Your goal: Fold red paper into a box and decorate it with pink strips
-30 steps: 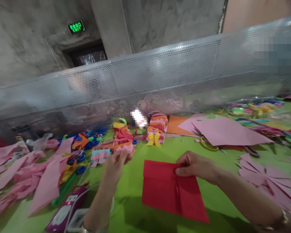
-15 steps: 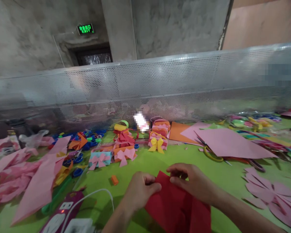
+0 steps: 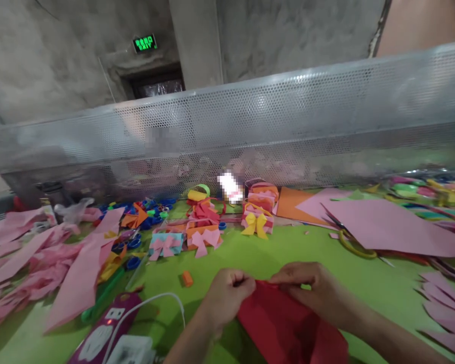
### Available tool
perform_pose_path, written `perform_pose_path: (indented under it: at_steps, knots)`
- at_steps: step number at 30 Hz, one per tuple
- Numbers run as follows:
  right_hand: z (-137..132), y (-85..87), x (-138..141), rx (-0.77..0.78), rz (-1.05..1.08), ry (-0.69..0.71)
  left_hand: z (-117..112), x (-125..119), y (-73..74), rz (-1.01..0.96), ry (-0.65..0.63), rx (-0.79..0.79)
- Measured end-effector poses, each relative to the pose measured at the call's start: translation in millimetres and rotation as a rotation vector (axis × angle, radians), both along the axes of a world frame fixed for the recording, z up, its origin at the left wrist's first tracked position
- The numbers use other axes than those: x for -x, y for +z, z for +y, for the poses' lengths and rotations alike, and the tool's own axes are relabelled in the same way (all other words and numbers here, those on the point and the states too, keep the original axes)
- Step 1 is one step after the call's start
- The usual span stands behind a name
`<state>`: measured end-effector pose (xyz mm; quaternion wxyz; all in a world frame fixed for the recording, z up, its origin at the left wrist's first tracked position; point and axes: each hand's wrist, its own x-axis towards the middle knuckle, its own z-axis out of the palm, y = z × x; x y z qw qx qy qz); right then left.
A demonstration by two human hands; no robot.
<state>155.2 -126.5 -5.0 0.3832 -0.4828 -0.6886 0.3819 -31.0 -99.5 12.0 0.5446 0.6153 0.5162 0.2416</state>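
Observation:
A red sheet of paper (image 3: pixel 284 321) hangs between both hands over the green table at the bottom middle. My left hand (image 3: pixel 227 296) pinches its upper left corner between thumb and finger. At the top right edge, my right hand (image 3: pixel 311 290) grips the same paper, fingers closed over the rim. The sheet's upper edge looks folded over between the hands, and its lower part runs out of view. Left of the hands lies a small orange roll (image 3: pixel 187 278). Beyond them are small paper bags with bows, such as a blue one (image 3: pixel 167 243) and one with a yellow bow (image 3: pixel 257 224).
Pink paper strips (image 3: pixel 79 283) cover the left side, beside a purple power strip (image 3: pixel 102 331) with a white cable. Yellow-handled scissors (image 3: pixel 354 246) rest by a pink sheet (image 3: pixel 405 227) at right. A perforated metal screen (image 3: pixel 227 121) stands behind; pink cut petals (image 3: pixel 445 313) lie right.
Both hands have come closer together at the top edge of the red paper, and its pointed corner is now folded down. The view has shifted slightly, moving the scene rightward.

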Motion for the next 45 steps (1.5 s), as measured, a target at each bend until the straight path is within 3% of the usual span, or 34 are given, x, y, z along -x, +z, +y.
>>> perform_pose_path:
  at_steps: [3, 8, 14, 19, 26, 29, 35, 39, 45]
  knots:
    - [0, -0.1, -3, 0.009, -0.009, 0.034, 1, 0, -2.1, -0.022, 0.019, 0.022]
    - [1, -2.5, -4, -0.113, -0.158, 0.09, 3, 1, -5.1, -0.121, 0.032, 0.115]
    - [0, -5.1, -6, -0.26, -0.295, 0.143, 4, 1, -2.5, -0.031, 0.04, 0.013]
    - [0, -7.1, -7, -0.333, -0.386, 0.159, 3, 1, -0.4, -0.038, 0.011, 0.041]
    - [2, -11.4, -8, -0.352, -0.36, 0.159, 2, -1, 2.2, 0.025, -0.027, 0.018]
    - [1, -8.8, -6, -0.295, -0.275, 0.154, 2, -3, 1.5, 0.036, -0.014, 0.007]
    - [0, 2.5, 1, 0.188, 0.107, -0.074, -1, -8, 0.3, 0.018, 0.043, -0.099]
    - [0, 2.8, 6, 0.229, 0.051, -0.127, -4, -9, 1.6, 0.032, 0.021, -0.226]
    - [-1, 1.4, 6, 0.218, -0.033, -0.134, -3, -7, -0.1, 0.039, -0.011, -0.235]
